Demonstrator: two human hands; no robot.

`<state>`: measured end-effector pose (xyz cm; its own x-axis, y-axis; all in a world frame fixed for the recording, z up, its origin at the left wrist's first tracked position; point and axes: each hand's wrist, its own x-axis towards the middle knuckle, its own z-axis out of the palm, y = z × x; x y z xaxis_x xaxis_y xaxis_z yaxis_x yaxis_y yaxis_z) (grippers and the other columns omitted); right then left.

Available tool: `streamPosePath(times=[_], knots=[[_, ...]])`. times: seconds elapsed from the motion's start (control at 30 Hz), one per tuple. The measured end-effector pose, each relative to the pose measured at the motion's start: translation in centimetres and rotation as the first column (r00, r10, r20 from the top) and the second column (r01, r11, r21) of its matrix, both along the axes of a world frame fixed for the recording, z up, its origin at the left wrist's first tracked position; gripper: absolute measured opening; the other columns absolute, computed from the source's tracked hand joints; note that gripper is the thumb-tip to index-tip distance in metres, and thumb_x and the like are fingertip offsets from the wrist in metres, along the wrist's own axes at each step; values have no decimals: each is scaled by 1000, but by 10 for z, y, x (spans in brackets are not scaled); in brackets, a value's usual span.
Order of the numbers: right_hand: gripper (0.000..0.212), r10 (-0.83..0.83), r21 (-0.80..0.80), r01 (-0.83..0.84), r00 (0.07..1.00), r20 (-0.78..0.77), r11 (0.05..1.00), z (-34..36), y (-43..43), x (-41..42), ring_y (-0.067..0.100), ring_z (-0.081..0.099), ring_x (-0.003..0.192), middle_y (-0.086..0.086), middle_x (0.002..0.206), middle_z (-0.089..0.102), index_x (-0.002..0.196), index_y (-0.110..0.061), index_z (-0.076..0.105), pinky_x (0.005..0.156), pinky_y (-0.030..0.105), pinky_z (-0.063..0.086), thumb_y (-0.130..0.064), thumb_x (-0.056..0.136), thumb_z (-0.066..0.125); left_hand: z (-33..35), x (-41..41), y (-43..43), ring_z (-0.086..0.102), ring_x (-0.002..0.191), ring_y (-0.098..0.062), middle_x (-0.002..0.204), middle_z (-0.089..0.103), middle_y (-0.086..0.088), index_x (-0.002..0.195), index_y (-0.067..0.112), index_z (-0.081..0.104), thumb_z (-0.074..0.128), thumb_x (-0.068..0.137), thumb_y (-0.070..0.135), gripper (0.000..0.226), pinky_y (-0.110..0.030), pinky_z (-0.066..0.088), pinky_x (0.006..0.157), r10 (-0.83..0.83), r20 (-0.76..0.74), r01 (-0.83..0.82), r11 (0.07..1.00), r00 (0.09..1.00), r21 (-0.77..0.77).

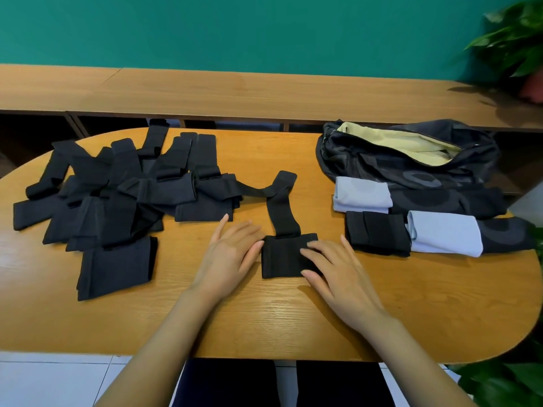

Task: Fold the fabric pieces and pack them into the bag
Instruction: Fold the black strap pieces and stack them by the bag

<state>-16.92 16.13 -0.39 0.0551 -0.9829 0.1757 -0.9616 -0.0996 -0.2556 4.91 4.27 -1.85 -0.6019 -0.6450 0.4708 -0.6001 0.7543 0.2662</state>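
Note:
A black fabric piece [280, 258] lies folded at the table's front middle, its long strap [283, 210] running away from me. My left hand [232, 257] lies flat beside its left edge, fingertips touching it. My right hand [332, 273] presses flat on its right part. A heap of unfolded black pieces [117, 195] covers the left of the table. At the right stands an open dark bag [411, 165] with a yellow lining. In front of it lie a folded black piece [377, 233] and two folded pale grey pieces [363, 198] [446, 233].
The oval wooden table [264, 318] ends close to my lap. Behind it runs a long wooden shelf [235, 92] against a green wall. Potted plants stand at the far right [517, 42] and at the lower right corner [505, 386].

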Motion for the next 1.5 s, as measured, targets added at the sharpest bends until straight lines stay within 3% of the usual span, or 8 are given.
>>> streamPosePath(times=[0.2, 0.3, 0.4, 0.6, 0.83, 1.07, 1.27, 1.5], knots=[[73, -22, 139, 29, 999, -47, 990, 17, -61, 21, 13, -2, 151, -7, 163, 14, 155, -25, 24, 121, 39, -8, -63, 94, 7, 21, -29, -44, 19, 149, -21, 156, 34, -1, 133, 22, 58, 36, 104, 32, 38, -50, -6, 119, 102, 286, -94, 995, 953, -40], [74, -10, 219, 24, 998, -65, 975, 14, -91, 28, 16, -8, 151, -5, 164, 7, 156, -23, 17, 121, 43, -8, -64, 95, 11, 22, -43, -67, 5, 151, -19, 162, 19, 3, 142, 21, 48, 28, 106, 32, 43, -53, -14, 116, 125, 471, -113, 992, 873, -54], [74, -2, 278, 30, 995, -99, 960, 6, -103, 27, 16, -7, 151, -3, 165, 6, 157, -22, 14, 121, 44, -8, -64, 96, 11, 20, -48, -81, 12, 150, -16, 161, 23, 5, 148, 19, 39, 22, 106, 31, 46, -55, -15, 116, 133, 561, -113, 991, 817, -70], [90, -36, 293, 54, 997, -66, 955, 2, -82, 22, 13, -7, 150, -5, 164, 4, 156, -24, 12, 121, 42, -9, -71, 82, -5, 25, -48, -103, 45, 133, -15, 154, 37, 3, 143, 16, 43, 25, 105, 32, 45, -56, -12, 117, 212, 437, -222, 975, 874, -27], [91, -30, 296, 44, 998, -53, 954, 4, -59, 15, 12, -10, 150, -8, 164, 5, 156, -26, 12, 121, 43, -10, -74, 82, -10, 31, -62, -113, 18, 148, -18, 157, 32, 4, 154, 22, 25, 22, 106, 40, 51, -57, -20, 111, 168, 506, -215, 976, 846, 35], [89, -50, 267, 58, 998, -37, 962, 6, -42, 17, 12, -7, 150, -9, 163, 11, 155, -28, 20, 119, 42, -13, -73, 84, -8, 27, -63, -99, 16, 149, -19, 158, 29, 2, 141, 24, 49, 29, 105, 38, 43, -60, -14, 115, 89, 517, -164, 981, 852, 102], [100, -65, 254, 75, 997, -50, 964, -8, -41, 15, 14, -14, 149, -9, 164, -1, 156, -30, 7, 117, 41, -16, -77, 73, -25, 13, -61, -67, 34, 140, -14, 146, 48, 4, 136, 21, 52, 33, 105, 32, 38, -48, -11, 119, 42, 290, -77, 991, 956, 110], [76, -64, 150, 55, 996, 56, 987, 3, -46, 3, 7, -11, 149, -13, 163, 4, 156, -31, 11, 121, 39, -11, -68, 90, -3, 12, -32, -14, 38, 136, -6, 142, 51, 8, 138, 25, 53, 37, 105, 32, 37, -44, -7, 121, 47, 49, -56, 976, 998, 209]])
